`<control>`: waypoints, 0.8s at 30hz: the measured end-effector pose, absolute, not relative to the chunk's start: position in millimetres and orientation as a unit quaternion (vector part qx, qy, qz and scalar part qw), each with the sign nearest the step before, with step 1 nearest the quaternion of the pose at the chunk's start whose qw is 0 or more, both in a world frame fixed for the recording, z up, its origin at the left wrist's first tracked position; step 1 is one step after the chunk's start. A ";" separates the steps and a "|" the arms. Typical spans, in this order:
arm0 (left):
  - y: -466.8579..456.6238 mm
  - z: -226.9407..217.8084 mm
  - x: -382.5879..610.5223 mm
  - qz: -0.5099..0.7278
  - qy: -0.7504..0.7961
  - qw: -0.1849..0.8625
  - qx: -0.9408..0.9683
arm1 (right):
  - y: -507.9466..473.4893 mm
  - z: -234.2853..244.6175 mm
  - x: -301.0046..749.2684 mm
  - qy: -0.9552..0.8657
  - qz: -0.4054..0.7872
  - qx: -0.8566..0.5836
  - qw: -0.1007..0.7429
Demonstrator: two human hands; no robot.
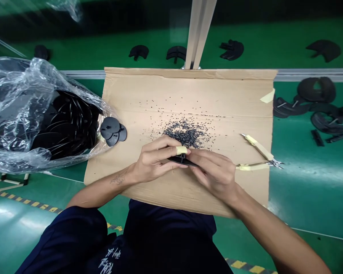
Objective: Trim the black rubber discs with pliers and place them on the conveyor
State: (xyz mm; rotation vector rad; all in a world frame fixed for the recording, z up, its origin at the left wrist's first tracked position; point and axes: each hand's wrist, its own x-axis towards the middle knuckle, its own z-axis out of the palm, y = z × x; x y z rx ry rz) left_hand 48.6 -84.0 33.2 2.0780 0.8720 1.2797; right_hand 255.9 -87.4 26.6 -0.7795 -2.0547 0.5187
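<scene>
My left hand and my right hand meet over a sheet of cardboard. Both pinch one thin black plastic disc, held edge-on between the fingertips. My left index finger wears a strip of yellowish tape. Just beyond the hands lies a heap of small black plastic trimmings. Cutting pliers with tape-wrapped handles rest on the cardboard right of my right hand, untouched.
A clear plastic bag full of black discs lies at the left, three loose discs at its mouth. Black moulded parts sit on the green belt at the right and far side. A pale rail rises behind the cardboard.
</scene>
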 end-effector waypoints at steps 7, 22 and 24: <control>-84.5 32.2 47.4 0.496 0.305 0.272 0.766 | -87.8 27.7 255.9 -0.819 0.239 -0.308 0.421; -79.9 35.6 43.5 0.456 0.255 0.324 0.789 | -87.8 34.7 256.2 -0.819 0.273 -0.301 0.406; -81.1 35.9 45.1 0.468 0.265 0.316 0.782 | -87.4 34.1 255.5 -0.817 0.279 -0.300 0.406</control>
